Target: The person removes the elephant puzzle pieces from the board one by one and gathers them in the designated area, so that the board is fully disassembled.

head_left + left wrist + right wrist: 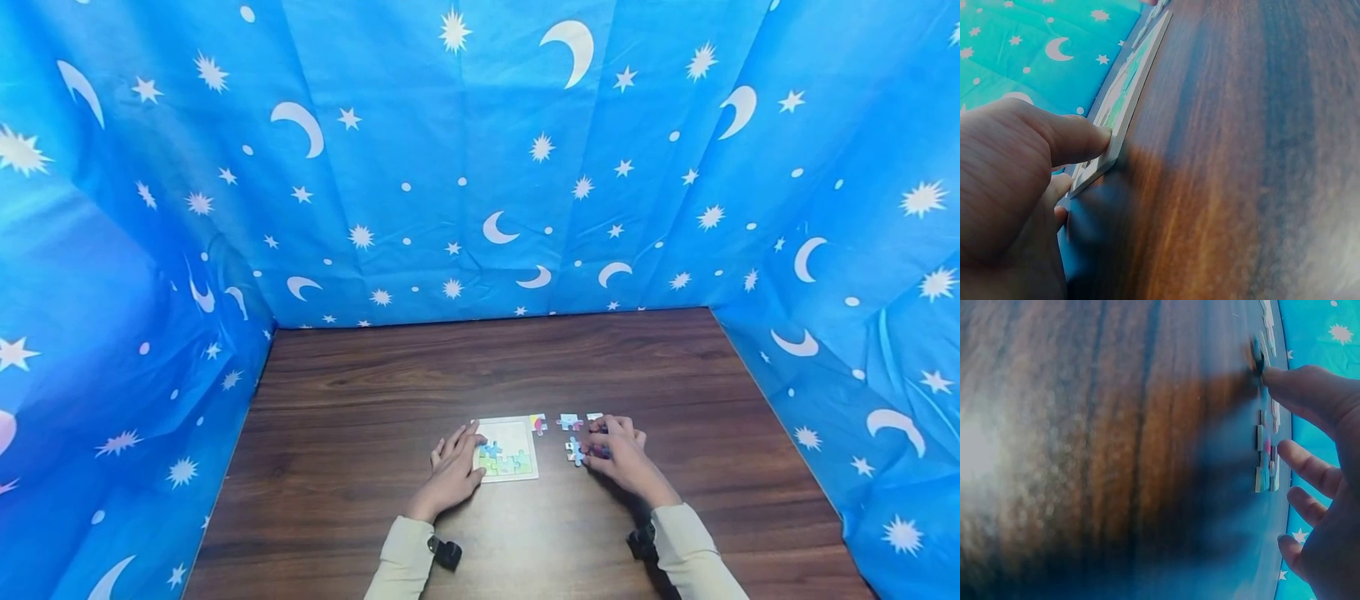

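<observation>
A puzzle board [506, 478] with a pale frame lies on the table, with several green and blue pieces set in its lower part. My left hand [452, 473] rests over its left side. In the left wrist view the thumb [1094, 142] presses on the frame near a corner. To the right of the board, my right hand [624, 457] pinches a blue-and-white puzzle piece [574, 451] at its fingertips. That piece appears tilted in the right wrist view, and the other fingers are spread over more pieces [1265, 450], partly hidden from the head view.
A yellow-and-pink piece [538, 424] touches the board's upper right corner. Another loose piece [569, 422] lies farther right, and a further piece [595, 416] shows beside the right fingers. Blue curtains [420, 167] with moons and stars enclose the wooden table [360, 392] at the back and sides.
</observation>
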The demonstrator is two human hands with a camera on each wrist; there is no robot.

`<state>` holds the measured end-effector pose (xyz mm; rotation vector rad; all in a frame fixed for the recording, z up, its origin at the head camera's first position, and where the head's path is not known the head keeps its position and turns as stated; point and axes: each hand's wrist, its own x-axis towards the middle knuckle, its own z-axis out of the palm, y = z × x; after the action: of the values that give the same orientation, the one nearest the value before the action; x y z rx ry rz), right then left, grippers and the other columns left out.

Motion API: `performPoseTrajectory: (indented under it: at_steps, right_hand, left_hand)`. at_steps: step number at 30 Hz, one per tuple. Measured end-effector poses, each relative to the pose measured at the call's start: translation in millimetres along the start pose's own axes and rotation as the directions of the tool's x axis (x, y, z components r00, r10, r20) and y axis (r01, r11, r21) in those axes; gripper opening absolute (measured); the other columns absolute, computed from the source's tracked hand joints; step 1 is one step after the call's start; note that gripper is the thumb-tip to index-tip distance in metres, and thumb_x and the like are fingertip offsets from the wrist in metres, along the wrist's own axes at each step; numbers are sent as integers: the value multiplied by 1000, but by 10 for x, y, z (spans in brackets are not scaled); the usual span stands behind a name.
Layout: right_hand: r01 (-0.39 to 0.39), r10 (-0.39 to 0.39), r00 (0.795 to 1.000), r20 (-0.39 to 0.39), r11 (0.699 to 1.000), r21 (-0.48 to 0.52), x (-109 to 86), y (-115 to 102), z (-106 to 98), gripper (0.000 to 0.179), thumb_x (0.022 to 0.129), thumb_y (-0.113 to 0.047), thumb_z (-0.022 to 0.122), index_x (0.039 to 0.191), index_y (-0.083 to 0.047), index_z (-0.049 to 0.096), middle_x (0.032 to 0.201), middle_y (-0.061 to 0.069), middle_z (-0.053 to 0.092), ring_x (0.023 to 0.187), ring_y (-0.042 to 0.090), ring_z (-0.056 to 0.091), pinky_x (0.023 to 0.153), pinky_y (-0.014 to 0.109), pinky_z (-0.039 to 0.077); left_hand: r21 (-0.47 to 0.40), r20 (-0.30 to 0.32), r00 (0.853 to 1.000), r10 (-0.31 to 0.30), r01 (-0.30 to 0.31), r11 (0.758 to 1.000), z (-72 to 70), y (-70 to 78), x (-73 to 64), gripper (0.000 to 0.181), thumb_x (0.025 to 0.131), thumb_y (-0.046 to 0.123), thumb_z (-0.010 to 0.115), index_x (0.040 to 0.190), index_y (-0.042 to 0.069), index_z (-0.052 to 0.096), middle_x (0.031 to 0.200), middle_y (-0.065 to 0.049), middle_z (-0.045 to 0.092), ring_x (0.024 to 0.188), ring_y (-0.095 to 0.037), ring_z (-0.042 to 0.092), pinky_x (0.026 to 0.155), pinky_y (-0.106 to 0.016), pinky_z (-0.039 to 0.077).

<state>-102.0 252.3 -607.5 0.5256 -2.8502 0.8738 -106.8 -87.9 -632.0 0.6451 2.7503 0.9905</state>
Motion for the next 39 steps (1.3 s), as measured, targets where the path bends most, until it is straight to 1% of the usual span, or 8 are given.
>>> performPoseTrajectory:
  at_steps: [6,13,16,22,26,30,34,39]
  right_hand:
    - [-7,7,1000,-7,1000,28,15,-48,-3,13,79,-15,85,90,-11,79,112,14,58,111,42,42,83,59,29]
    - [28,-28,1000,8,999,36,100,-178,86,13,79,-14,84,89,-13,77,113,15,60,113,42,42,83,57,31]
    - [24,-25,1000,20,999,32,158,-248,135,11,80,-15,84,89,-14,77,113,13,59,113,40,43,84,57,32]
    - [36,-37,999,28,998,48,282,-417,224,9,82,-15,83,90,-14,78,113,14,61,113,41,45,89,65,31]
    - [65,-66,998,23,996,61,369,-529,303,8,83,-14,82,89,-12,77,112,17,60,113,43,45,87,65,33]
    - [122,-123,992,18,991,60,478,-644,402,7,82,-11,80,87,-11,76,110,17,60,110,43,46,84,64,34]
    - [155,-159,986,57,985,74,589,-767,497,6,83,-13,79,88,-12,76,111,16,60,110,41,45,84,61,33]
    - [159,-165,979,116,985,61,690,-873,587,8,84,-17,80,89,-12,78,113,13,60,114,40,44,87,60,33]
  left_hand:
    - [20,21,999,-27,27,999,11,-15,12,40,94,14,64,132,12,50,164,-14,27,149,-38,23,111,-68,11]
    - [23,19,1000,-18,17,1000,25,-37,14,41,94,14,64,133,13,49,164,-14,28,148,-38,24,111,-68,12]
    - [24,8,1000,-9,9,1000,14,-34,17,44,93,14,64,135,11,48,163,-14,29,148,-38,25,111,-68,12]
    - [-1,-21,1000,8,-8,1000,25,-47,17,51,92,15,64,139,9,45,162,-15,31,147,-39,26,111,-69,11]
    - [-6,-17,1000,7,-7,1000,20,-48,10,52,92,15,64,140,8,44,162,-15,31,147,-39,26,110,-69,11]
    - [-10,-19,1000,8,-8,1000,20,-59,3,54,92,15,63,141,8,43,162,-16,30,147,-41,26,110,-70,10]
    - [-6,-38,999,9,-9,1000,57,-97,-2,57,91,16,64,143,7,42,162,-15,30,147,-39,25,111,-69,10]
    - [-1,-52,998,22,-22,1000,65,-94,19,56,91,16,64,142,7,43,162,-14,31,147,-39,26,110,-70,11]
